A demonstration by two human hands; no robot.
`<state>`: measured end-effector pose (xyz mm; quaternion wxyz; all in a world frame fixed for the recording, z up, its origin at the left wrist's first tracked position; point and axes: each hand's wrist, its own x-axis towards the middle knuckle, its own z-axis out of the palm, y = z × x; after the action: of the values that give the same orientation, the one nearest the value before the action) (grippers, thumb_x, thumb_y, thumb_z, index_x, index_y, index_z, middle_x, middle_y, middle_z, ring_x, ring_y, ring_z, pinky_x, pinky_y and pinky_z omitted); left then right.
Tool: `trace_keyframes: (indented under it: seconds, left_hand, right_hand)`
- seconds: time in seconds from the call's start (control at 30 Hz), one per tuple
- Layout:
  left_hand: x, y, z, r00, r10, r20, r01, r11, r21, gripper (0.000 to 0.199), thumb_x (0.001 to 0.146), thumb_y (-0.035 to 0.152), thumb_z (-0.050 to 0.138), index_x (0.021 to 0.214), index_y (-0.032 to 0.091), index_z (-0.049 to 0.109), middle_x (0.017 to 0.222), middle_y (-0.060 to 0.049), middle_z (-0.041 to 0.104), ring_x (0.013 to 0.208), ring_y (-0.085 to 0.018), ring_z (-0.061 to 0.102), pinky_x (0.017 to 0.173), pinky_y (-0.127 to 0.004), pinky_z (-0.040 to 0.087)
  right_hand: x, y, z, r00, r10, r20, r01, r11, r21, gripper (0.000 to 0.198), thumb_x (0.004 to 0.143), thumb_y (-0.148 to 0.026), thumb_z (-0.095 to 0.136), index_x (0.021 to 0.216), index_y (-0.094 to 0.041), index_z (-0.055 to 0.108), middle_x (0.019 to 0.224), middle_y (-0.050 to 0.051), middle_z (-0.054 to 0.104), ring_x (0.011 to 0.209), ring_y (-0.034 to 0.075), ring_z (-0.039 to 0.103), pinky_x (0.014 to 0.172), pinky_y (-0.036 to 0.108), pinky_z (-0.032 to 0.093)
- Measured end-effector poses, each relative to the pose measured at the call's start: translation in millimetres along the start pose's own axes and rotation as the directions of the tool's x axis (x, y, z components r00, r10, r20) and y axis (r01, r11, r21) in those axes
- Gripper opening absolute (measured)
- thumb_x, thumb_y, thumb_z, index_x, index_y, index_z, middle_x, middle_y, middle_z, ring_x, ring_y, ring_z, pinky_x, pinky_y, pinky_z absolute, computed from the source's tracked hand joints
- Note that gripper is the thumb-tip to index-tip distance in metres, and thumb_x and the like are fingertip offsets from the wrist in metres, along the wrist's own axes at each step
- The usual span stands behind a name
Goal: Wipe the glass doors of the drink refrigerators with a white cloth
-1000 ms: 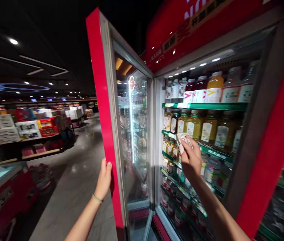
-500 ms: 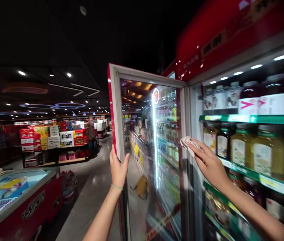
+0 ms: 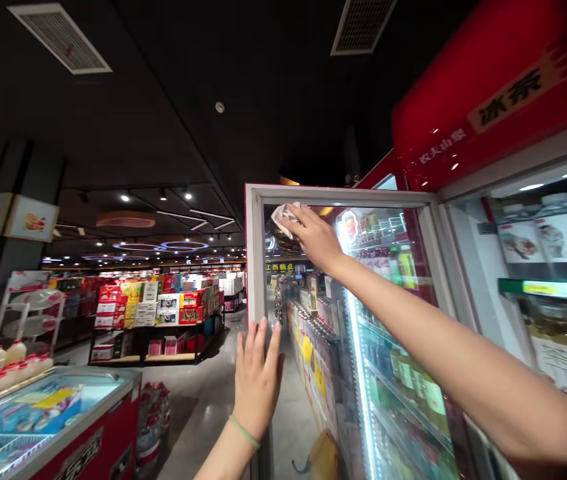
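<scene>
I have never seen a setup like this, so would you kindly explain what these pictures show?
There is no machine arm here: these are a person's two bare hands, seen by a camera worn on the head, looking forward and down. The right hand holds a crumpled, pale cloth at the upper left corner, in this view, of an open glass door. The left hand, fingers spread, is by the door's outer edge; whether it touches is hard to tell. The door belongs to a red drinks fridge, with bottles on its shelves. At lower left stands a chest freezer.
</scene>
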<state>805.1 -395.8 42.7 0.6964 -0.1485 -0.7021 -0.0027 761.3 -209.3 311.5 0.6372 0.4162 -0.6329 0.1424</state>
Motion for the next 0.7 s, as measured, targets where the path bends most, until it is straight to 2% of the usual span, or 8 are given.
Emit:
trace_keyframes:
  seconds: [0.1,0.2,0.27,0.33,0.43,0.53,0.63,0.7]
  left_hand:
    - [38.1,8.2,-1.2,0.991,0.114,0.069,-0.116,0.993,0.035,0.075,0.099,0.014,0.047,0.166,0.028,0.018,0.164,-0.008,0.042,0.157,-0.026,0.031,0.133,-0.057,0.011]
    - [67.8,17.3,-0.2,0.994,0.074,0.082,-0.077,0.996,0.037,0.073,0.101,0.029,0.051,0.166,0.027,0.017,0.166,-0.01,0.036,0.155,-0.03,0.034,0.131,-0.062,0.006]
    - [79.2,23.5,3.1,0.997,0.039,0.067,-0.043,0.997,0.059,0.073,0.101,0.035,0.052,0.166,0.026,0.019,0.167,-0.011,0.034,0.155,-0.03,0.034,0.132,-0.06,0.01]
    - [85.5,29.9,8.3,0.999,0.02,0.047,-0.025,0.995,0.099,0.073,0.101,0.037,0.053,0.165,0.023,0.022,0.168,-0.013,0.032,0.157,-0.031,0.03,0.131,-0.057,0.017]
    - [90.4,37.2,16.5,0.999,0.015,0.029,-0.02,0.983,0.183,0.075,0.099,0.039,0.056,0.164,0.018,0.025,0.168,-0.017,0.032,0.158,-0.035,0.026,0.129,-0.058,0.021]
    - [91.9,39.1,20.0,0.997,0.061,0.047,-0.071,0.965,0.252,0.073,0.1,0.037,0.054,0.164,0.016,0.025,0.165,-0.017,0.038,0.157,-0.033,0.03,0.128,-0.055,0.028]
    - [91.1,40.0,21.2,0.993,0.106,0.058,-0.119,0.947,0.299,0.067,0.1,0.036,0.054,0.161,0.015,0.032,0.162,-0.017,0.043,0.155,-0.032,0.034,0.124,-0.051,0.035]
    - [91.0,43.1,24.3,0.994,0.101,0.051,-0.112,0.942,0.316,0.063,0.1,0.035,0.054,0.158,0.015,0.038,0.161,-0.017,0.045,0.153,-0.032,0.036,0.125,-0.052,0.034]
  right_hand:
    - [4.0,0.2,26.9,0.998,-0.01,-0.058,0.016,0.996,0.092,0.059,0.098,-0.004,0.035,0.144,-0.033,0.06,0.159,-0.003,0.05,0.156,0.028,0.033,0.122,0.062,0.04]
    - [-14.9,9.6,28.3,0.991,-0.129,-0.033,0.132,0.983,0.128,0.063,0.098,-0.004,0.035,0.146,-0.037,0.057,0.158,-0.006,0.05,0.156,0.024,0.032,0.126,0.059,0.037]
    - [-19.0,20.4,23.4,0.986,-0.162,-0.033,0.165,0.976,0.143,0.063,0.097,-0.003,0.036,0.145,-0.038,0.058,0.157,-0.007,0.052,0.156,0.025,0.034,0.126,0.058,0.037]
    - [-9.1,26.0,23.1,0.991,-0.113,-0.068,0.123,0.98,0.156,0.061,0.098,-0.004,0.037,0.145,-0.034,0.059,0.155,-0.004,0.054,0.155,0.027,0.034,0.126,0.061,0.037]
    - [13.3,15.8,31.9,0.992,-0.053,-0.112,0.072,0.983,0.17,0.054,0.1,-0.007,0.037,0.147,-0.025,0.059,0.154,0.003,0.055,0.154,0.03,0.035,0.127,0.062,0.032]
    - [9.9,5.5,32.5,0.982,-0.167,-0.092,0.18,0.971,0.156,0.044,0.104,-0.019,0.045,0.145,-0.022,0.061,0.153,0.006,0.056,0.152,0.029,0.039,0.129,0.057,0.032]
    - [-12.0,20.6,17.8,0.952,-0.306,-0.017,0.306,0.945,0.116,0.04,0.103,-0.022,0.049,0.14,-0.025,0.065,0.15,0.003,0.06,0.149,0.027,0.044,0.127,0.053,0.038]
    - [-16.0,33.7,9.7,0.959,-0.284,-0.016,0.284,0.955,0.09,0.042,0.102,-0.017,0.049,0.139,-0.026,0.066,0.15,0.003,0.06,0.148,0.028,0.046,0.125,0.053,0.041]
